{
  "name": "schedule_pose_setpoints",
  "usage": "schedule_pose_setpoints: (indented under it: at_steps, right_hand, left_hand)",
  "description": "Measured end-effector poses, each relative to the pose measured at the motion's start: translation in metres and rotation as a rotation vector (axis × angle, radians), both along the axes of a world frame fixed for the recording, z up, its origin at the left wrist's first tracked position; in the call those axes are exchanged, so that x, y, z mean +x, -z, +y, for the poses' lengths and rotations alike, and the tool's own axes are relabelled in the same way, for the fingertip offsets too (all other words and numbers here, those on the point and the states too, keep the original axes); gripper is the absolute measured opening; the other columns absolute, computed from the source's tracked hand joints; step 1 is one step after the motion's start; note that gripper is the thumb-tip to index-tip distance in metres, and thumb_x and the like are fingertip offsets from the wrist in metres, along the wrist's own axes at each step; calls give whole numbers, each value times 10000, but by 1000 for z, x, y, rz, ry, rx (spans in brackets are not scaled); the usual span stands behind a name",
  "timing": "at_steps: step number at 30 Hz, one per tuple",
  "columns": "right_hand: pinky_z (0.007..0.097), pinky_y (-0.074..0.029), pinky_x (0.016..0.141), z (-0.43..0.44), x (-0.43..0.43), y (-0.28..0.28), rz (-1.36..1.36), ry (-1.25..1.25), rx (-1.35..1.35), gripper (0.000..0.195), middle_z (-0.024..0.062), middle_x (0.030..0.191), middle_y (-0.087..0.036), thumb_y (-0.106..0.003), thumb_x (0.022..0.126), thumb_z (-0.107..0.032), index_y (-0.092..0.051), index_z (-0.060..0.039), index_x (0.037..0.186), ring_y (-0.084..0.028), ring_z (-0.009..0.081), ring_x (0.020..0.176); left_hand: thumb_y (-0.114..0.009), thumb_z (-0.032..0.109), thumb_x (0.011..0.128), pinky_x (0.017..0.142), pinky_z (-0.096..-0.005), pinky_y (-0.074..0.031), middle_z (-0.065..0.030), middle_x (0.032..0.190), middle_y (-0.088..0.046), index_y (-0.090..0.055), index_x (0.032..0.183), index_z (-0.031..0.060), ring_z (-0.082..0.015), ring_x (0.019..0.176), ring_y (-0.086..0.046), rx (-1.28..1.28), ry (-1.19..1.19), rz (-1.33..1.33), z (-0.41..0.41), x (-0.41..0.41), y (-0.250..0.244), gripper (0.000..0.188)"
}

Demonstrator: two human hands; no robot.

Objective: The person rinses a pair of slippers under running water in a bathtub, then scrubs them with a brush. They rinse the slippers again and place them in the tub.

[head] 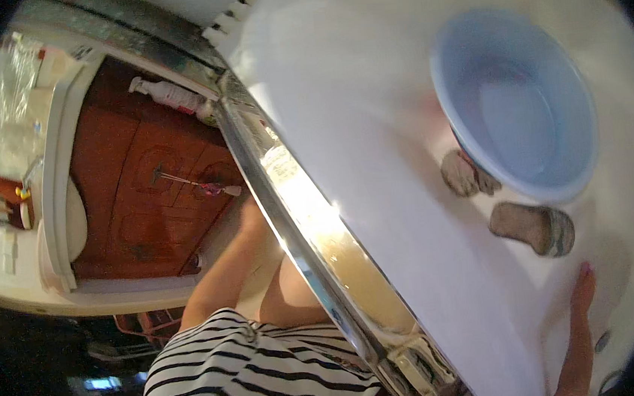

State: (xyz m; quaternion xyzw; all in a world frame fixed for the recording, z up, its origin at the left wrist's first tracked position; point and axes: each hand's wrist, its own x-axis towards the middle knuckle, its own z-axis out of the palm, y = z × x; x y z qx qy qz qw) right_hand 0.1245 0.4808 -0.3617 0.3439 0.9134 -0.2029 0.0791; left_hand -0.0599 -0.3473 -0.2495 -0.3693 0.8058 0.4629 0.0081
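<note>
My right hand (583,285) is low at the right, inside a white bathtub (344,122), its fingers towards a grey-brown sock (529,228) with a striped end. A gap parts hand and sock. The hand is small and blurred; nothing is plainly held, and its finger spread is unclear. Just beyond lies a crumpled grey-brown cloth item (462,174), partly covered by the rim of a light blue plastic basin (580,135). Something dark and reddish shows at the basin's lower left edge. My left hand is not in view.
A shiny metal-framed tub edge (292,240) runs diagonally between my bare legs and the tub. Left of it are a reddish-brown panelled door (117,176), a white pump bottle (169,95), a small hanging item (211,188) and a white washbasin (58,186). A drain fitting (602,341) shows at lower right.
</note>
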Motion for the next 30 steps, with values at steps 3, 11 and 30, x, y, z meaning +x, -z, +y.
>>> schedule_pose_setpoints:
  at_steps: [3, 11, 30]
  right_hand:
    - [404, -383, 945, 1, 10, -3, 57, -8, -8, 539, 214, 1155, -575, -346, 984, -428, -544, 22, 1204, -529, 352, 1074]
    - [403, -376, 982, 6, 6, -8, 43, 76, -35, 527, 202, 1233, -544, -373, 970, -426, -507, -8, 1261, -514, 352, 1138]
    - [456, -466, 784, -7, -14, -16, -122, 173, 155, 349, 195, 956, -595, -412, 963, -351, -524, -23, 998, -578, 368, 911]
  left_hand:
    - [-502, 408, 920, 602, -367, -452, -70, 671, -518, -528, 804, 73, -188, 635, -519, -42, 255, -212, 62, -26, 75, 355]
    - [-507, 391, 918, 644, -373, -455, -86, 741, -521, -514, 874, 68, -194, 703, -522, -354, 555, -230, 157, -120, 118, 325]
    - [-517, 349, 914, 743, -388, -463, -125, 909, -527, -482, 1040, 57, -208, 864, -528, -504, 562, -155, 195, -199, 182, 319]
